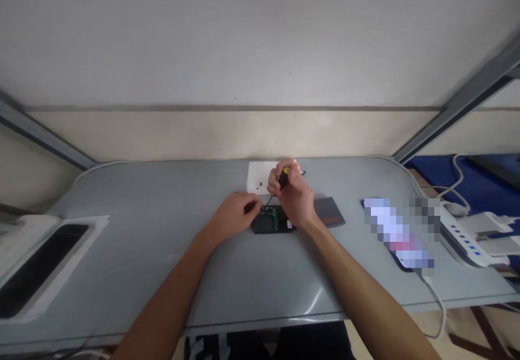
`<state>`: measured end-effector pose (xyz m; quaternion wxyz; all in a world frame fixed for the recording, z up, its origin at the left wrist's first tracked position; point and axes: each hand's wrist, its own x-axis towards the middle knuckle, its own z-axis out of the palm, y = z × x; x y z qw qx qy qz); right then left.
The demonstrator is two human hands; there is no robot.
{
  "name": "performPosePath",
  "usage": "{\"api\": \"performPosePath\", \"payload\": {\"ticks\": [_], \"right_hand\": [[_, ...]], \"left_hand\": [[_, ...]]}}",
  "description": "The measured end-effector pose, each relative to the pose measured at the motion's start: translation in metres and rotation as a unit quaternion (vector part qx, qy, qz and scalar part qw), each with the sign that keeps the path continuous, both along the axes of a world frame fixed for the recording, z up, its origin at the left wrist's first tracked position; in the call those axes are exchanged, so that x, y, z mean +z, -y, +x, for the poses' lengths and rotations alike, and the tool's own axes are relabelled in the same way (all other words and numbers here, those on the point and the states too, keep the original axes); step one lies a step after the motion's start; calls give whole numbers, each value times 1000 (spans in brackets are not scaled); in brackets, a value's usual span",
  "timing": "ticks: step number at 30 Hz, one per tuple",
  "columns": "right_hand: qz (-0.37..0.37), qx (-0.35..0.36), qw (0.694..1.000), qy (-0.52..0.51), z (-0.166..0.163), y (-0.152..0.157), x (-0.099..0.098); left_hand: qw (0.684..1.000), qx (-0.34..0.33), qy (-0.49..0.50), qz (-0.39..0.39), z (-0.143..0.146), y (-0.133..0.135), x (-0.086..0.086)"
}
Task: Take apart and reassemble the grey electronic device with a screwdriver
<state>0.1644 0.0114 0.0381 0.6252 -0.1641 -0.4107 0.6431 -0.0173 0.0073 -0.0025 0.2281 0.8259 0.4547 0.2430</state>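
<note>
A black device with an exposed green circuit board (pixel 275 218) lies on the grey table, its casing off on this side. My right hand (pixel 293 194) is wrapped round the black and yellow handle of a screwdriver (pixel 284 177). The thin shaft slants down to the upper left part of the board. At that same corner, thumb and fingers of my left hand (pixel 238 212) are pinched together beside the tip. What they hold, if anything, is too small to make out.
Behind the device lies a white paper (pixel 255 175) with several tiny dark pieces. A dark grey flat card or box (pixel 331 212) is at the right. Farther right are a charging phone (pixel 396 232) and a power strip (pixel 461 235). A black slab (pixel 40 268) lies on papers at left.
</note>
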Motion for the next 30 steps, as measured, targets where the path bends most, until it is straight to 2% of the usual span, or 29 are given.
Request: {"api": "performPosePath", "payload": {"ticks": [17, 24, 30], "right_hand": [[-7, -25, 999, 27, -1, 3, 3], [4, -4, 1000, -1, -1, 2, 1], [-19, -21, 1000, 10, 0, 2, 4]], "left_hand": [[1000, -3, -9, 1, 0, 0, 0], [1000, -7, -9, -1, 0, 0, 1], [1000, -5, -7, 3, 0, 0, 0]]}}
